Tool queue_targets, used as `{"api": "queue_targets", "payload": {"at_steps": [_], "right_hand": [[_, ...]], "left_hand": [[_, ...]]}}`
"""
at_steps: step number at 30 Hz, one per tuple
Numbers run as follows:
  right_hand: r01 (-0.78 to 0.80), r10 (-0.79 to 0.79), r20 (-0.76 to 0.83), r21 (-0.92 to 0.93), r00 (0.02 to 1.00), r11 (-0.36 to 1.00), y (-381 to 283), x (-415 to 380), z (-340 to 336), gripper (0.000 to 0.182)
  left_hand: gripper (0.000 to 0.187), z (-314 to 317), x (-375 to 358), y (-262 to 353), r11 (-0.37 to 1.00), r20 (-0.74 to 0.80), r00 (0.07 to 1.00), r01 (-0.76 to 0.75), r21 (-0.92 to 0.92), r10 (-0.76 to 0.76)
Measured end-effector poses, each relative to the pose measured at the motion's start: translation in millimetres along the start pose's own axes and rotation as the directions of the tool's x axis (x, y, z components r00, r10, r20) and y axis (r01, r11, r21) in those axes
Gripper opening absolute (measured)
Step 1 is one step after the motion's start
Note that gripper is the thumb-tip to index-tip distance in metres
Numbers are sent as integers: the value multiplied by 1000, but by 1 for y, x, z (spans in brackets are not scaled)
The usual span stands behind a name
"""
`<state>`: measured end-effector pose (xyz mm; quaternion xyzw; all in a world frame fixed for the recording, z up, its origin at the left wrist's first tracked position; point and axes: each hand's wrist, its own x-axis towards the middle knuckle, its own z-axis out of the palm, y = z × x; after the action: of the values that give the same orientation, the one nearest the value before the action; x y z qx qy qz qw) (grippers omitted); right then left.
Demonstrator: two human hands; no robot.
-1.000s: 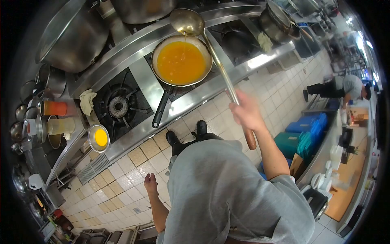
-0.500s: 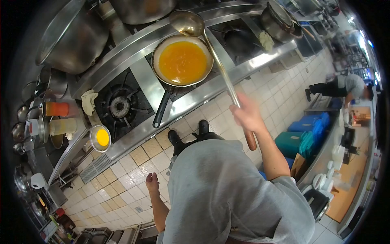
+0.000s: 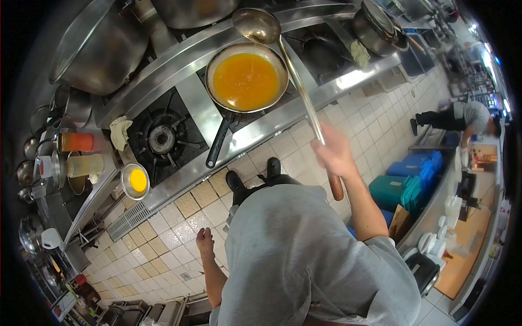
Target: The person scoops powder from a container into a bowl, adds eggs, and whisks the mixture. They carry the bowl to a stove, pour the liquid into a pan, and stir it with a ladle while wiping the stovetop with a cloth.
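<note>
My right hand [image 3: 333, 151] is wrapped around the handle of a long metal ladle [image 3: 256, 26], above its wooden grip. The ladle's bowl is tilted over the far rim of a frying pan [image 3: 222, 144], and a thin stream falls from it into the pan. Orange-yellow liquid [image 3: 246, 81] covers most of the pan's bottom. The pan sits on the stove with its black handle pointing toward me. Well away from the stove, my left hand [image 3: 205, 242] hangs low at my side, empty, its fingers loosely bent and apart.
Left of the pan is a bare burner [image 3: 162, 139], with a metal bowl of yellow liquid [image 3: 138, 180] near it. Large pots [image 3: 100, 49] stand behind. A folded cloth [image 3: 120, 132] lies by the burner. At far right a person [image 3: 473, 117] bends over a counter, past colored bins [image 3: 399, 190].
The ladle's bowl has tipped further, and a thin stream now runs from it into the pan. The whole view has shifted slightly. My left hand still hangs at my side.
</note>
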<state>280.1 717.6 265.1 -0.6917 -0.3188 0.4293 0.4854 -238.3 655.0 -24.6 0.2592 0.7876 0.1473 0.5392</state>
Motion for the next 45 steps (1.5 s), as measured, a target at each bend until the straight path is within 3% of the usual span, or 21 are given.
{"api": "queue_targets", "payload": {"at_steps": [22, 27, 37, 40, 45], "right_hand": [[22, -22, 14, -35, 1000, 999, 10, -1, 2, 51], [-37, 37, 4, 14, 999, 999, 14, -4, 3, 49], [-13, 13, -22, 37, 1000, 999, 25, -4, 16, 47], [-16, 17, -53, 29, 998, 999, 21, -9, 27, 47], [-44, 48, -67, 65, 997, 997, 19, -15, 45, 48]], "left_hand": [[62, 4, -4, 3, 999, 2, 1000, -8, -39, 8], [62, 3, -3, 2, 999, -18, 1000, 1, -35, -2], [56, -4, 6, -3, 995, -19, 995, -99, 1, 99], [53, -12, 11, 0, 997, 9, 998, -69, -26, 70], [46, -31, 57, -34, 985, 37, 987, -157, 66, 155]]}}
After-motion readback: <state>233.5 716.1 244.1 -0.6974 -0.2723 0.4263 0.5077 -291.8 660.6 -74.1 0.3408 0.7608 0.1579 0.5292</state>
